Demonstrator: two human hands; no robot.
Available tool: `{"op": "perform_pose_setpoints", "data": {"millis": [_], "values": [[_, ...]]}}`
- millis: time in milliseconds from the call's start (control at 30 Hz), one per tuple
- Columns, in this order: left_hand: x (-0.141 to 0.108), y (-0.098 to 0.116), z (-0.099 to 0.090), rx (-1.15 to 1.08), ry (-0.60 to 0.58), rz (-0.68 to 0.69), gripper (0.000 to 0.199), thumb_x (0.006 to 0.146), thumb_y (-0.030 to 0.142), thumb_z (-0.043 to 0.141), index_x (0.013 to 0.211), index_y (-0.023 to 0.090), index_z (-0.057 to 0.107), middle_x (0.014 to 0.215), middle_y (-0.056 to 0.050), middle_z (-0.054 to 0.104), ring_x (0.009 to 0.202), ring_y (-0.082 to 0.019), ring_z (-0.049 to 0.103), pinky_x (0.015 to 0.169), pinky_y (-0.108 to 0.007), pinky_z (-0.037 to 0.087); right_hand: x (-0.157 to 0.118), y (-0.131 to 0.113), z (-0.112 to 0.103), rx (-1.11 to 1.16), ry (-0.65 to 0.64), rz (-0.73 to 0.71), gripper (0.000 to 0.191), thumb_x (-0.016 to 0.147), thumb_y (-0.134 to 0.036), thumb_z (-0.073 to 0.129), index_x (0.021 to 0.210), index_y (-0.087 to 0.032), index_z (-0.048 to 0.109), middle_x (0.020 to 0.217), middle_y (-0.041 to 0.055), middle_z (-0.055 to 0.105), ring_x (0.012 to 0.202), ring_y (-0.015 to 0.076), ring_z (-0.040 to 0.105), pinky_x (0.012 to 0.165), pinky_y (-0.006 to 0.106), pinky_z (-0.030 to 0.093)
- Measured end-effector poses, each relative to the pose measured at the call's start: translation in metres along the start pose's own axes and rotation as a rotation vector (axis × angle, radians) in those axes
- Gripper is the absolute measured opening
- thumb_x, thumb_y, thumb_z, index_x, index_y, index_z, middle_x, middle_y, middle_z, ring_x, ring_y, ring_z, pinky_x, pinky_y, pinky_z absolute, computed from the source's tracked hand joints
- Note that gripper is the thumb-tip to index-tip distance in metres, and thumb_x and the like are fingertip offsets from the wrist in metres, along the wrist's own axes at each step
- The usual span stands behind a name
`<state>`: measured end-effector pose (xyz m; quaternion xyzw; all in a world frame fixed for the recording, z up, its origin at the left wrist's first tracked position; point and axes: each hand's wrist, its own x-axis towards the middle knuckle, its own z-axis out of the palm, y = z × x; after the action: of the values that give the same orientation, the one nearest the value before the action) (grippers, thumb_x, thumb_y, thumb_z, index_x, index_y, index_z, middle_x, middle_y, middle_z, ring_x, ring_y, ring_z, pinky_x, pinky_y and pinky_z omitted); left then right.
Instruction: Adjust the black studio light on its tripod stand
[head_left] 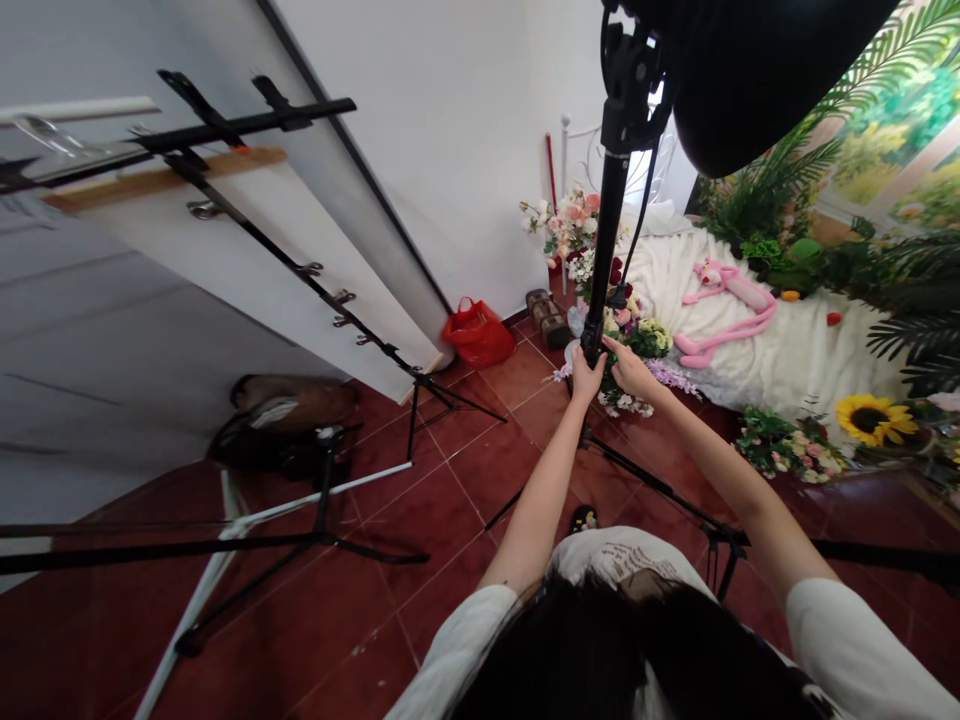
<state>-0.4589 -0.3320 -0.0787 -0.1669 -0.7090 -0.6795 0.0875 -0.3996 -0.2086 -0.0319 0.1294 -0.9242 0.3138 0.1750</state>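
A black light stand (611,210) rises in front of me, with a large dark lamp head (750,80) on top and a cable hanging beside the pole. My left hand (586,378) is closed around the pole low down, just under a dark collar. From the right, my right hand (634,372) reaches to that same collar, its fingertips against the stand. What exactly those fingers pinch is partly hidden. Below my hands, the stand's legs spread over the red tiled floor (480,490).
At left, a white board (315,270) hangs clipped to a black backdrop stand (292,255). A red bag (480,333) sits by the wall. Behind the pole are flowers (574,225) and a white fur cover (810,350) bearing a pink plush toy (739,290). Stand legs cross the floor.
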Motion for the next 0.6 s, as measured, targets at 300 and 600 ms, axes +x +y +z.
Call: {"op": "perform_pose_setpoints", "data": {"millis": [300, 600], "values": [[0.001, 0.000, 0.001, 0.000, 0.015, -0.004, 0.043, 0.082, 0.052, 0.065, 0.108, 0.019, 0.058, 0.109, -0.012, 0.058, 0.112, -0.025, 0.056, 0.107, -0.044, 0.041, 0.028, 0.001, -0.001, 0.025, -0.023, 0.213, 0.042, 0.099, -0.032, 0.033, 0.130, -0.014, 0.054, 0.127, 0.0169, 0.065, 0.116, 0.0257, 0.063, 0.105, 0.045, 0.045], [0.001, 0.002, 0.000, 0.024, 0.002, -0.041, 0.038, 0.082, 0.049, 0.067, 0.102, 0.018, 0.058, 0.106, -0.012, 0.059, 0.111, -0.026, 0.059, 0.106, -0.046, 0.043, 0.008, 0.002, 0.016, 0.246, 0.080, 0.408, 0.046, 0.100, -0.049, 0.032, 0.126, -0.017, 0.053, 0.103, 0.0096, 0.071, 0.092, 0.0196, 0.067, 0.093, 0.036, 0.050]]}}
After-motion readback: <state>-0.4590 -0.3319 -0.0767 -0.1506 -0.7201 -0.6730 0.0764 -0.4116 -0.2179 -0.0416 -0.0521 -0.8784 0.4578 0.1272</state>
